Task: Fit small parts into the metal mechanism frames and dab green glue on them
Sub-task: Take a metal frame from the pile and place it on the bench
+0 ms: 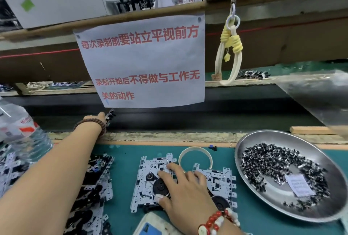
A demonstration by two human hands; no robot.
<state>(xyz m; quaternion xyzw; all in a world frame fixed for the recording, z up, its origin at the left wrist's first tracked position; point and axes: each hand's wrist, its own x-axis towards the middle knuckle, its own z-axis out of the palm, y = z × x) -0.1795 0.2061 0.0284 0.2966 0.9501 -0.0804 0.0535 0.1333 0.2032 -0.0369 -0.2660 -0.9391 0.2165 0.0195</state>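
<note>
Two metal mechanism frames lie side by side on the green mat: one [146,174] at centre and one [224,182] to its right. My right hand [180,189] rests on both with fingers spread and straight. My left hand [99,119] is stretched far forward over the dark conveyor belt and holds another frame [110,116] at its edge; the fingers are mostly hidden behind the wrist. A round metal tray [244,151] at the right holds several small black parts [278,168]. No green glue is visible.
A stack of frames [94,187] lies at the left under my forearm. A plastic water bottle [20,131] stands at far left. A tape ring [195,156] sits behind the frames. A paper sign [143,61] hangs from the shelf above the belt [207,119].
</note>
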